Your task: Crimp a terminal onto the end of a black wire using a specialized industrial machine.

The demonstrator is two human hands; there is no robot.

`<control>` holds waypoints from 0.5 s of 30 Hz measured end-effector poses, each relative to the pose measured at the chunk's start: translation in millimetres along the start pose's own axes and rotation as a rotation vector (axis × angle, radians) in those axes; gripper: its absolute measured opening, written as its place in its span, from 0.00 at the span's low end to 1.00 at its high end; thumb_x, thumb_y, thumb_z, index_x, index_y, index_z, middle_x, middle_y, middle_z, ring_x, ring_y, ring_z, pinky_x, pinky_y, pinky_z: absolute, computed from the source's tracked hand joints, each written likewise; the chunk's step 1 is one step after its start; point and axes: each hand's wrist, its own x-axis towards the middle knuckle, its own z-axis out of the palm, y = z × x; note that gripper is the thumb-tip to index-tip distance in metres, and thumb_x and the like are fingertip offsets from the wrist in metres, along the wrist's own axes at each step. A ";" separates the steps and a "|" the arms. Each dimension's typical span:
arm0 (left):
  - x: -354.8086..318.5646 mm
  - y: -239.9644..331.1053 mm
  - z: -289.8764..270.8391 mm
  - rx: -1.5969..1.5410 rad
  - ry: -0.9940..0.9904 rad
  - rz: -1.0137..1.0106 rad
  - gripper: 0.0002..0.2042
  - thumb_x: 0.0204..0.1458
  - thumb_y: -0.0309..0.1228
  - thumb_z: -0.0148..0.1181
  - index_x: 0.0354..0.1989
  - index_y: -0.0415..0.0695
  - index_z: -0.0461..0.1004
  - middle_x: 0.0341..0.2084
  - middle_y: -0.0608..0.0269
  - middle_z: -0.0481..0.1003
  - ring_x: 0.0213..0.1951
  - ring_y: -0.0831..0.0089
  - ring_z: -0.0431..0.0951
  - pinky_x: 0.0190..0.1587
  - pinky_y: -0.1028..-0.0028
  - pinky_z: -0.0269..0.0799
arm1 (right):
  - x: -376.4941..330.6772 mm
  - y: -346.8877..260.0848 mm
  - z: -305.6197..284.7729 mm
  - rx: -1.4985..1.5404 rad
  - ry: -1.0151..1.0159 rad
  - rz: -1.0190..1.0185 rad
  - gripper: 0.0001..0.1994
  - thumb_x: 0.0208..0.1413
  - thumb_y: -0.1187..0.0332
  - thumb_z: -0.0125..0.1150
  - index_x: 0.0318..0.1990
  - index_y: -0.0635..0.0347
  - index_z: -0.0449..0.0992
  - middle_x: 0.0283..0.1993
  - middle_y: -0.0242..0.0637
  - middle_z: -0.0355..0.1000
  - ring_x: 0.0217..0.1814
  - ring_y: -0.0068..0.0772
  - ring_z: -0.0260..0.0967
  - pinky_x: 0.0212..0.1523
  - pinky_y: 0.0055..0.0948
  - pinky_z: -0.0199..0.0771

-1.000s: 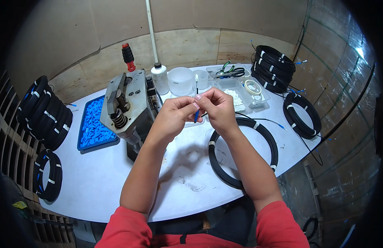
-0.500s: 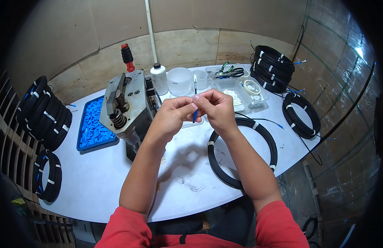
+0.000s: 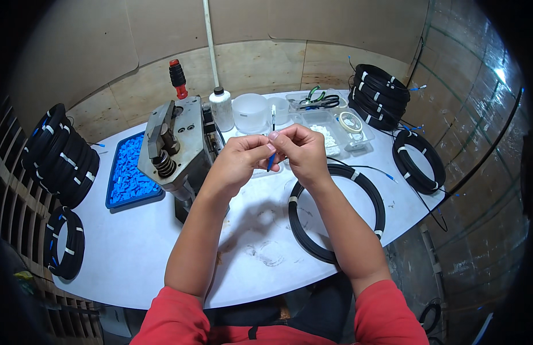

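Note:
Above the middle of the table, my left hand and my right hand meet, fingertips pinched on the same thin cable end. Its black upper part rises between the fingers and carries a white tip. A slim blue piece sticks out below the fingers; where it joins the black part is hidden by them. Under my right forearm lies a coil of black cable bound with white ties. From that coil a loose end with a light blue tip runs out to the right.
Left of my hands stands a metal bench press, beside a tray of blue plastic pieces. Behind are a bottle, a round tub, and a clear box with white parts and tape. Stacked cable coils flank the table.
Both hands keep their pinch at nearly the same spot. The blue piece's lower end tilts slightly more to the left, and the white tip leans slightly right.

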 end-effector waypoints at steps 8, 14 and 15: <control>1.2 -1.8 -2.0 0.004 -0.016 0.010 0.08 0.63 0.30 0.59 0.41 0.37 0.80 0.30 0.63 0.79 0.33 0.74 0.81 0.43 0.72 0.76 | -0.1 0.6 2.2 0.032 0.019 -0.018 0.08 0.62 0.70 0.70 0.35 0.67 0.82 0.29 0.35 0.80 0.26 0.19 0.74 0.27 0.22 0.76; 0.4 -1.9 -0.8 0.038 -0.022 0.074 0.08 0.63 0.30 0.62 0.40 0.36 0.79 0.32 0.62 0.79 0.35 0.73 0.80 0.44 0.72 0.77 | 0.1 2.6 1.0 0.071 -0.002 -0.061 0.08 0.62 0.70 0.69 0.36 0.68 0.81 0.29 0.36 0.80 0.27 0.20 0.75 0.27 0.22 0.76; 0.4 -1.9 -0.9 0.039 -0.022 0.074 0.08 0.63 0.30 0.62 0.40 0.36 0.79 0.32 0.62 0.79 0.35 0.73 0.80 0.44 0.72 0.77 | 0.1 3.0 1.2 0.074 -0.005 -0.076 0.08 0.62 0.71 0.69 0.36 0.68 0.81 0.29 0.36 0.80 0.27 0.20 0.75 0.27 0.22 0.76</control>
